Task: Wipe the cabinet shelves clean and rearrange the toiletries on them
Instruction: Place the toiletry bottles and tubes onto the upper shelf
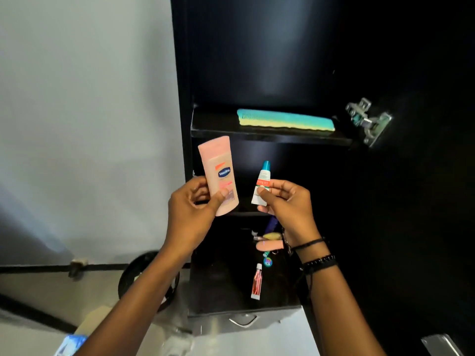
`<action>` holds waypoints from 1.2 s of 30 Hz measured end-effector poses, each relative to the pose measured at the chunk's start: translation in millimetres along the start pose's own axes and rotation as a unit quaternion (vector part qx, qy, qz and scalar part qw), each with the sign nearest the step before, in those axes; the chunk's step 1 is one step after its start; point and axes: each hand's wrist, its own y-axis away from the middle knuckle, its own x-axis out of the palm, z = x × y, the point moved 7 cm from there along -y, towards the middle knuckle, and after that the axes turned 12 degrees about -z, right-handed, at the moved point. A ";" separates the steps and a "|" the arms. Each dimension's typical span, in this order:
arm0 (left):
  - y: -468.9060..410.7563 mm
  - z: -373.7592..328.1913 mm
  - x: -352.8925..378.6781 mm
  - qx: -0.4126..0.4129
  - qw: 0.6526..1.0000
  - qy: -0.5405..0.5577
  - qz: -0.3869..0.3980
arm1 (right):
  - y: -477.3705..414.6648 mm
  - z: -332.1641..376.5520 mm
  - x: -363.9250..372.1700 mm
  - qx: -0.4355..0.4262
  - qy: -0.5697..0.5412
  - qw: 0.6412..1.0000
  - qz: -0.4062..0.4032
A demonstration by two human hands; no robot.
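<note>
My left hand (191, 209) grips a pink lotion bottle (218, 170) upright in front of the black cabinet (257, 60). My right hand (288, 204) pinches a small white tube with a teal cap (262, 179) beside it. A teal and yellow comb (285, 120) lies on the upper shelf (218, 131). On the lower shelf (223, 283) lie several small toiletries: a red and white tube (257, 281), a short pink item (270, 245), a yellowish item (272, 236) and a round colourful tag (267, 262).
The cabinet's open door with a metal hinge (367, 122) stands at the right. A drawer with a metal handle (243, 321) sits below the lower shelf. A round black bin (138, 273) stands on the floor at the left, against a pale wall (84, 111).
</note>
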 end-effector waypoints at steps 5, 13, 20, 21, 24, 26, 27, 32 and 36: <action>-30.3 -67.4 -7.4 0.101 0.993 -0.022 -0.058 | -3.9 55.7 10.9 -0.053 -0.023 0.998 0.006; -92.5 -118.1 31.0 0.175 0.978 -0.084 -0.074 | -34.1 100.5 24.0 -0.082 -0.021 0.996 -0.008; -122.0 -101.6 56.4 0.121 0.978 -0.153 -0.078 | -54.5 107.4 32.3 -0.086 0.018 0.996 -0.016; -120.5 -101.6 57.0 0.118 0.978 -0.152 -0.079 | -55.7 106.9 32.3 -0.085 0.020 0.996 -0.014; -96.1 -99.3 50.1 0.149 0.978 -0.127 -0.074 | -54.3 96.2 29.2 -0.076 0.021 0.997 0.011; -71.1 -89.6 39.2 0.164 0.979 -0.095 -0.074 | -53.1 76.9 25.0 -0.052 0.030 0.998 0.027; -58.9 -82.3 33.0 0.164 0.980 -0.080 -0.074 | -51.6 65.9 22.5 -0.040 0.035 0.998 0.034; -27.1 -1.9 29.9 0.111 0.987 -0.112 -0.014 | -49.7 3.8 23.0 -0.002 0.073 0.996 0.058; -34.6 74.8 39.1 0.023 0.983 -0.179 0.012 | -62.3 -49.9 32.6 0.041 0.131 0.989 0.051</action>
